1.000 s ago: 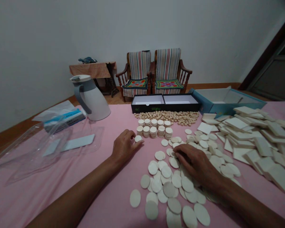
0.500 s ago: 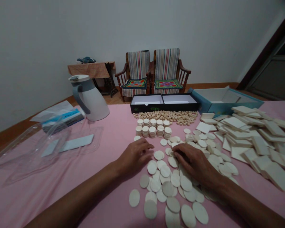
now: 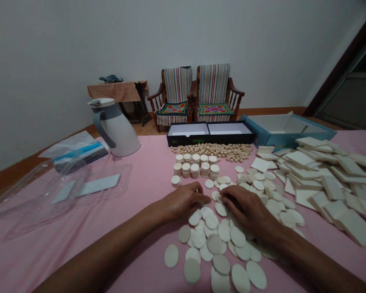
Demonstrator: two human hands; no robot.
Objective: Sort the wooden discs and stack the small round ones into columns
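My left hand point(image 3: 184, 202) lies on the pink tablecloth point(image 3: 131, 240) with its fingers curled, the tips closed over a white disc at the near edge of a spread of loose white discs point(image 3: 215, 243). My right hand point(image 3: 249, 211) rests on the same spread, fingers bent and pressed down among the discs; what they hold is hidden. The two hands' fingertips nearly meet. Just beyond them stand neat stacks of discs point(image 3: 195, 167), with one short stack point(image 3: 176, 180) set apart on the left.
A row of small wooden beads point(image 3: 213, 149) lies before a black box point(image 3: 209, 132). Square white tiles point(image 3: 323, 179) are heaped on the right by a blue box point(image 3: 288, 128). A white jug point(image 3: 116, 127) and clear plastic packaging point(image 3: 49, 191) are left.
My left hand left a disc at the short stack on the left and drew back right to the loose discs, closing its fingers there. My right hand barely shifted.
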